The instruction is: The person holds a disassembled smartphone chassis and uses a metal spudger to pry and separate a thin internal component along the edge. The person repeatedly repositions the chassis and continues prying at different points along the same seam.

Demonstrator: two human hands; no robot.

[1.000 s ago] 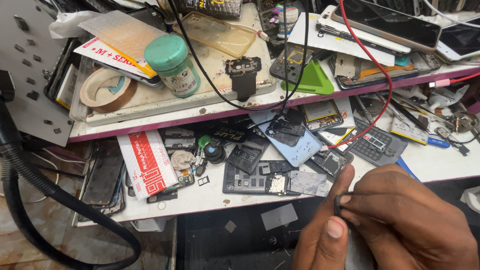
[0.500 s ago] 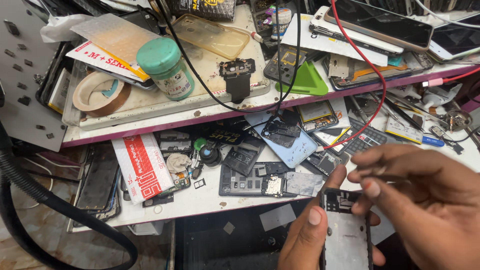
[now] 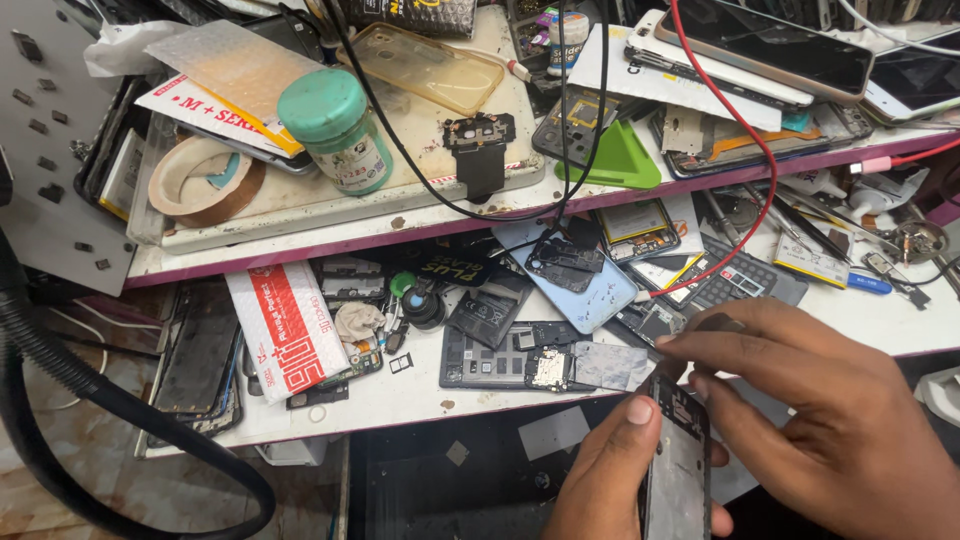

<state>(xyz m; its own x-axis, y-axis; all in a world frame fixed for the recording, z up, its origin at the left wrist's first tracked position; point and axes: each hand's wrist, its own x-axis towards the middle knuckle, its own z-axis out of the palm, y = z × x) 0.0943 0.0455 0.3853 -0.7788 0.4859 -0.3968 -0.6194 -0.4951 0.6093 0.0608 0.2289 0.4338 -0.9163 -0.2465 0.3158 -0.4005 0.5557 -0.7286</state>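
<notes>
One opened phone frame [image 3: 676, 470] is held edge-up at the bottom of the view, in front of the near edge of the desk [image 3: 420, 395]. Left hand [image 3: 625, 475]: grip closed on the frame's left side, thumb pressed near its top corner. Right hand [image 3: 820, 410]: fingers are bent over the frame's top end, fingertips [image 3: 668, 342] just above it; whether anything is pinched cannot be told, so that grip is unclear. Counted on the desk just behind the hands: one dark phone chassis with a bare circuit board [image 3: 515, 358], one light blue back cover [image 3: 580, 275] with a dark camera part lying on it, one battery [image 3: 632, 222], one red-and-white packet [image 3: 290, 330], one small black round lens-like part [image 3: 424, 308]. On the raised shelf [image 3: 330, 225]: one green-lidded jar [image 3: 336, 128], one roll of brown tape [image 3: 200, 180], one clear amber phone case [image 3: 440, 68], one green wedge stand [image 3: 612, 160], one black camera-bracket part [image 3: 480, 150]. Two phones are stacked at top right [image 3: 770, 50]. Two cables are seen: one black [image 3: 400, 150], one red [image 3: 765, 160], both draped from the shelf down onto the desk. One thick black hose [image 3: 100, 400] loops at the left.
</notes>
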